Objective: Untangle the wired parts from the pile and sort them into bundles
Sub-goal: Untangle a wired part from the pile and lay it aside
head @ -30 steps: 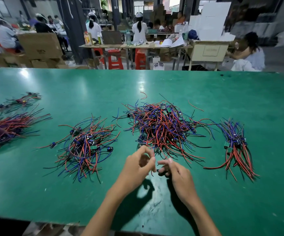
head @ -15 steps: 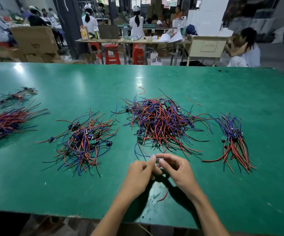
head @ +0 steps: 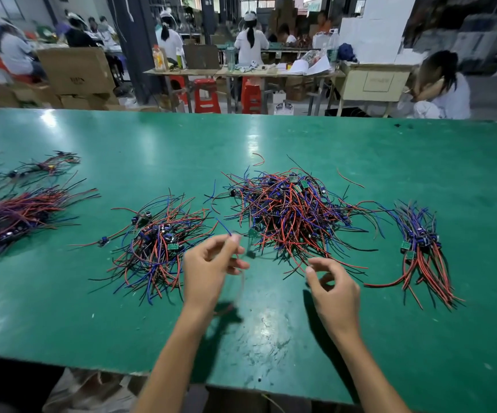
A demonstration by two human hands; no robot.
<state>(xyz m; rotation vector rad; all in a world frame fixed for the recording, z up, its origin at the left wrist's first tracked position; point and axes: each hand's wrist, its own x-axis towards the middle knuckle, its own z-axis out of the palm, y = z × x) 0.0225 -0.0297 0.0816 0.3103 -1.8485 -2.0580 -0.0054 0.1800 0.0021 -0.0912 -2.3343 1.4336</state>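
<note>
A green worktop [head: 360, 150] fills the frame; workers sit at tables along the top. Left hand [head: 208, 269] fingers pinch a blurred wired part [head: 248, 253] below the central pile [head: 289, 210]; right hand [head: 335, 289] fingers hang loosely curled, holding nothing.

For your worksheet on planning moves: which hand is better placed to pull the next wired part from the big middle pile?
Right. The right hand hangs free beside the middle pile, while the left hand already pinches a wired part.
</note>
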